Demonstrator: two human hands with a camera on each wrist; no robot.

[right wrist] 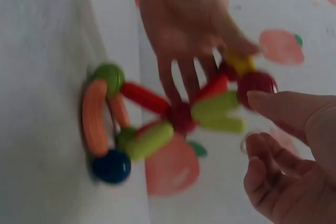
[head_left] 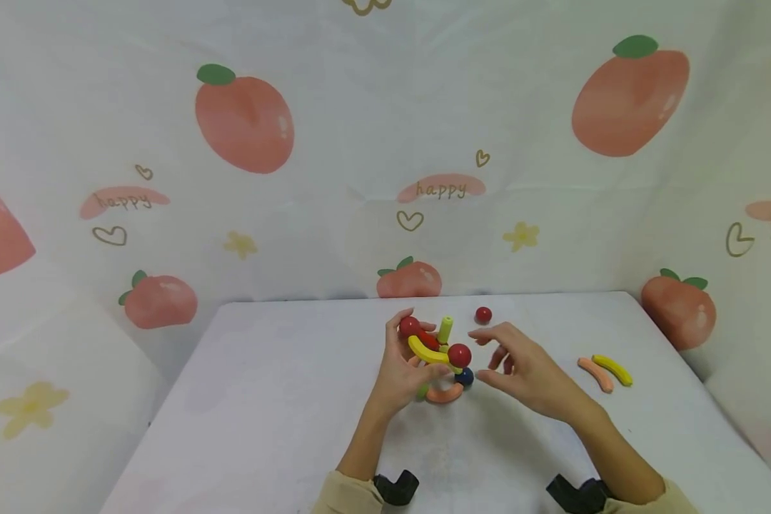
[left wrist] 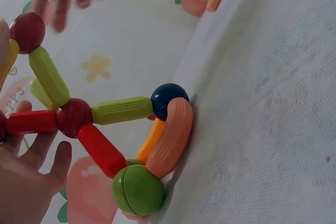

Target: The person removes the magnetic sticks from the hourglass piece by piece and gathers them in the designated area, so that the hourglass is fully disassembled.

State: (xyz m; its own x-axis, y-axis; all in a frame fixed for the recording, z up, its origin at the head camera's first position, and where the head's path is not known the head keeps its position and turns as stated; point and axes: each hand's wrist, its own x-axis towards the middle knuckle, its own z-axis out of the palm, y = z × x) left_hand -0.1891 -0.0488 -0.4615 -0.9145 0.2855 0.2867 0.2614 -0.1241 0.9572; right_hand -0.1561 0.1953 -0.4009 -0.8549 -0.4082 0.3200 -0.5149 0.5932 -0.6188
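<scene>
A magnetic ball-and-stick structure [left wrist: 46, 72] stands on the table, with a ring of curved sticks at its base and straight red and green sticks rising above. My left hand [head_left: 398, 375] grips its upper part, thumb by the yellow curved stick [head_left: 427, 351] and fingers behind the red sticks. A red ball [head_left: 459, 355] joins the yellow stick to a green stick. Below lie a dark blue ball [left wrist: 169, 98], a green ball [left wrist: 138, 190] and a peach curved stick [left wrist: 173, 137]. My right hand [head_left: 533, 371] hovers just right of the structure, fingers spread and holding nothing.
A loose red ball [head_left: 483, 315] lies near the table's back edge. To the right, a peach curved stick [head_left: 596, 375] and a yellow curved stick [head_left: 613, 370] lie side by side. A fruit-print cloth [head_left: 334, 235] hangs behind the white table [head_left: 250, 428].
</scene>
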